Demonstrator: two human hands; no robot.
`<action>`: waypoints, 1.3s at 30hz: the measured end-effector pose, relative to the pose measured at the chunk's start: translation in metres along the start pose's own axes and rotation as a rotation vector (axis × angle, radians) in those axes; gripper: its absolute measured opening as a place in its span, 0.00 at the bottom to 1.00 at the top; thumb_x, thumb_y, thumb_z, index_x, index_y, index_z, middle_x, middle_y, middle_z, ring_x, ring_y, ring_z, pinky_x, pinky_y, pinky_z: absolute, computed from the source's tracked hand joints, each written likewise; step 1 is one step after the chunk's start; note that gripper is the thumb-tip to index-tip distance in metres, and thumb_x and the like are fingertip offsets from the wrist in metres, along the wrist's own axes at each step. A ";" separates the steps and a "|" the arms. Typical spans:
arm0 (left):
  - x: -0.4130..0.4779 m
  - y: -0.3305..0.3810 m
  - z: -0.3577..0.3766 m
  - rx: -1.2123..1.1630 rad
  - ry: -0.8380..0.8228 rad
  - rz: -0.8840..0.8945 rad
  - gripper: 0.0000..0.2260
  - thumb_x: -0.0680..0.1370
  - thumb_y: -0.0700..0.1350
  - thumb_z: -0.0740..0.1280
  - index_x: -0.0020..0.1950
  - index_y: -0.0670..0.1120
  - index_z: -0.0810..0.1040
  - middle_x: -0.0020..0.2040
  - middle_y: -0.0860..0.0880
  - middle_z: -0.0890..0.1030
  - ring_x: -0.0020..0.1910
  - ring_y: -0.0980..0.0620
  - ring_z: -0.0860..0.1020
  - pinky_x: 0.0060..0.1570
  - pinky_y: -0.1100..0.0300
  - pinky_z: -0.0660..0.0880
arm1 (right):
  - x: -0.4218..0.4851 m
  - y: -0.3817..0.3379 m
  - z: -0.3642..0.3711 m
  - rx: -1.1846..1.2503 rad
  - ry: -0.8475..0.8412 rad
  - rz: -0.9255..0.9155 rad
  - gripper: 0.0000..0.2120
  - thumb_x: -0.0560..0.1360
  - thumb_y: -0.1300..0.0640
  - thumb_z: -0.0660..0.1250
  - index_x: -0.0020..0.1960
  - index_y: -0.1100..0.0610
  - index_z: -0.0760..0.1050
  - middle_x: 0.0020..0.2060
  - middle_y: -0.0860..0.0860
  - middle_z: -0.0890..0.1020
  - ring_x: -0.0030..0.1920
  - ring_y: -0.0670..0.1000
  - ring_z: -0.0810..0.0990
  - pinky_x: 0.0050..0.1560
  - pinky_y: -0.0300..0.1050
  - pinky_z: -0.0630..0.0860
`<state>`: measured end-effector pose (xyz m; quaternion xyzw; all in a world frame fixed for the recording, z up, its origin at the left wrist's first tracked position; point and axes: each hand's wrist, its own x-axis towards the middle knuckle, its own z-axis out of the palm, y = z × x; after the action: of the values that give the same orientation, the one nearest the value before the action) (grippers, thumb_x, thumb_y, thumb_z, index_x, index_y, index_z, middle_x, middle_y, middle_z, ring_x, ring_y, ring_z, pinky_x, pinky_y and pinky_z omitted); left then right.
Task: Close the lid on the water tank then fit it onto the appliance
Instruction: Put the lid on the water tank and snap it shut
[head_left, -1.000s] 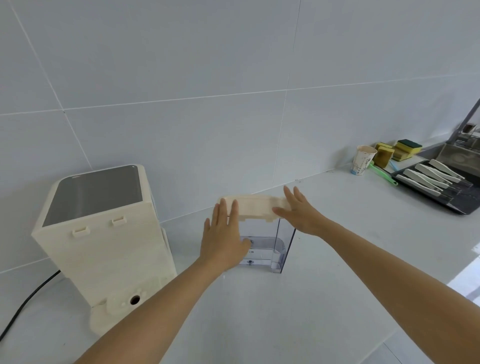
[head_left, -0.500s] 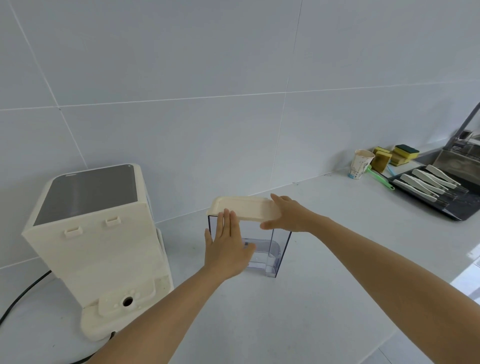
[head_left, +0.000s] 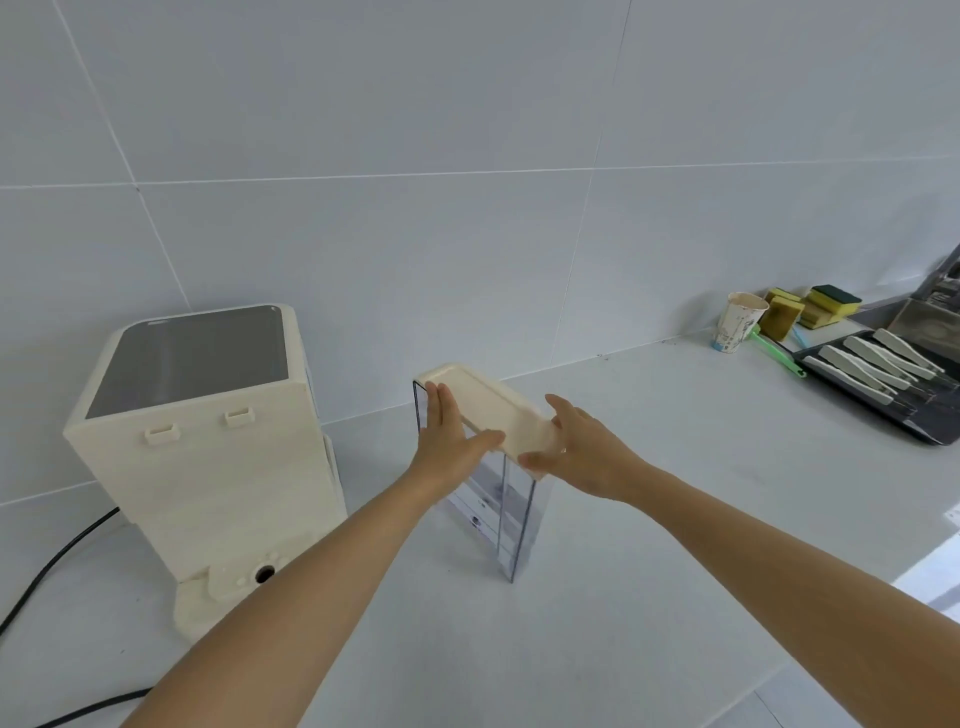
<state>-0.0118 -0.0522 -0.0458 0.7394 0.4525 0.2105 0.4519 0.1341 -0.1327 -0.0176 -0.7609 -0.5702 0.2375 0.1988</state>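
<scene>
A clear plastic water tank (head_left: 514, 525) stands upright on the white counter, turned with one corner toward me. Its cream lid (head_left: 493, 410) lies flat across the top. My left hand (head_left: 449, 441) presses against the tank's left side, fingers along the lid's edge. My right hand (head_left: 582, 447) grips the lid's near right end and the tank's right side. To the left stands the cream appliance (head_left: 208, 452) with a dark glass top, two small tabs on its back face and a base with a round port (head_left: 266, 573).
A black power cord (head_left: 47, 566) runs from the appliance to the left edge. At the far right are a paper cup (head_left: 737, 322), sponges (head_left: 810, 306), a green brush and a dark tray (head_left: 893, 415) of white-handled utensils. A tiled wall rises behind.
The lid came down from its raised, open position to flat on the tank. The tank has turned corner-on and come nearer. Both hands shifted to its sides.
</scene>
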 end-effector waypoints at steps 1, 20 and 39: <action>0.002 0.002 -0.002 -0.072 -0.009 -0.015 0.43 0.74 0.51 0.64 0.71 0.45 0.32 0.74 0.50 0.31 0.75 0.51 0.44 0.73 0.49 0.50 | -0.005 -0.002 0.003 0.013 0.006 -0.012 0.40 0.69 0.46 0.67 0.72 0.54 0.50 0.64 0.56 0.69 0.61 0.57 0.70 0.55 0.46 0.66; 0.023 0.027 -0.039 0.438 -0.138 -0.227 0.49 0.64 0.57 0.72 0.72 0.40 0.45 0.67 0.42 0.67 0.61 0.45 0.70 0.48 0.57 0.67 | -0.067 -0.064 0.085 0.068 -0.156 -0.239 0.47 0.70 0.52 0.65 0.72 0.55 0.32 0.73 0.52 0.32 0.75 0.52 0.42 0.71 0.50 0.59; 0.009 0.022 -0.060 0.731 -0.338 -0.034 0.42 0.60 0.45 0.72 0.68 0.53 0.53 0.54 0.47 0.65 0.50 0.44 0.72 0.42 0.52 0.74 | -0.056 -0.053 0.099 -0.270 -0.226 -0.363 0.37 0.75 0.40 0.51 0.71 0.51 0.31 0.73 0.47 0.33 0.71 0.53 0.28 0.71 0.55 0.33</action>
<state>-0.0403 -0.0197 0.0023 0.8681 0.4289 -0.0964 0.2306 0.0219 -0.1691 -0.0599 -0.6345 -0.7425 0.2032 0.0696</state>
